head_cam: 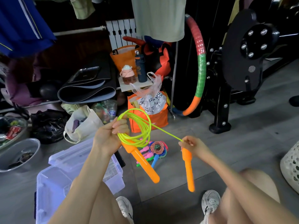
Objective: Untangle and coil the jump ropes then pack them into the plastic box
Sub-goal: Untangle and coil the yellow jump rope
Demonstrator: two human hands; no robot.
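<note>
Above the grey floor, the left hand (111, 135) is gripping the coiled neon-yellow plastic jump rope (136, 126), while the right hand (192, 145) is pinching its straight end above a hanging orange handle (188, 170).

Bare arms, white sneakers (210, 202)

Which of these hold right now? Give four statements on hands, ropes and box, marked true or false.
1. The left hand grips the coiled yellow-green plastic jump rope. True.
2. The right hand holds nothing. False: it pinches that rope just above an orange plastic handle.
3. The multicoloured braided rope bundle lies inside the translucent plastic box. False: it lies on the grey floor, right of the box.
4. A straight stretch of rope runs from the coil to the right hand. True.
</note>
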